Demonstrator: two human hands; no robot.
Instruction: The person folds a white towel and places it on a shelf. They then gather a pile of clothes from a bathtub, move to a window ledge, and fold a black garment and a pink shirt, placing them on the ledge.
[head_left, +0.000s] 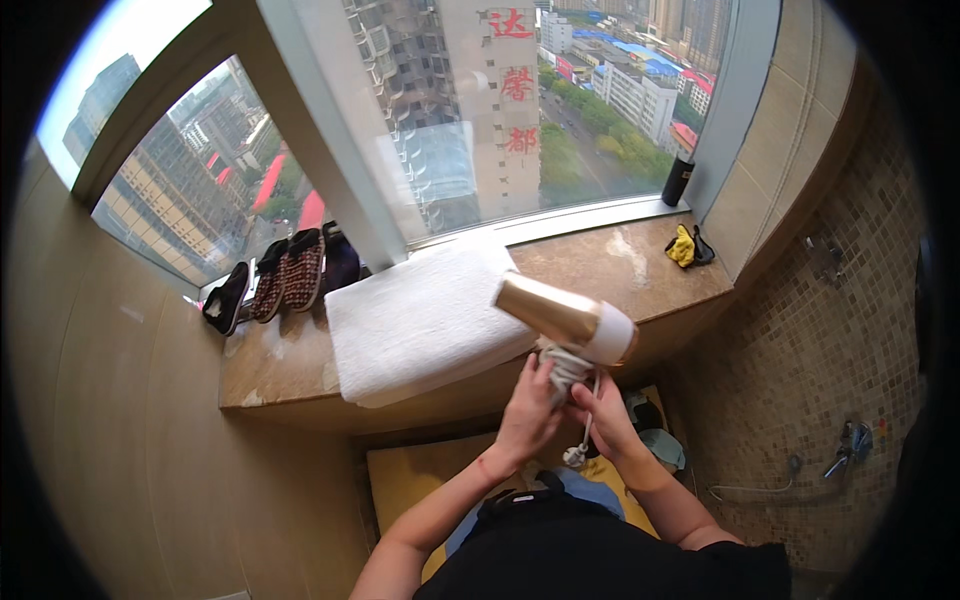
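Note:
A gold and white hair dryer (559, 311) is held up in front of the window ledge, its narrow end pointing up and left. A pale power cord (566, 369) is wound around its handle, which is mostly hidden by the coils. My left hand (530, 409) grips the wrapped handle from the left. On the other side my right hand (606, 412) has its fingers at the cord and the handle's lower part. The plug (575, 455) dangles below my hands on a short length of cord.
A folded white towel (420, 322) lies on the stone window ledge (585, 259). Several shoes (289, 274) lean against the window at left. A black cylinder (678, 181) and a yellow-and-black cloth item (688, 246) are at right. A faucet (847, 448) is on the mosaic-tiled wall.

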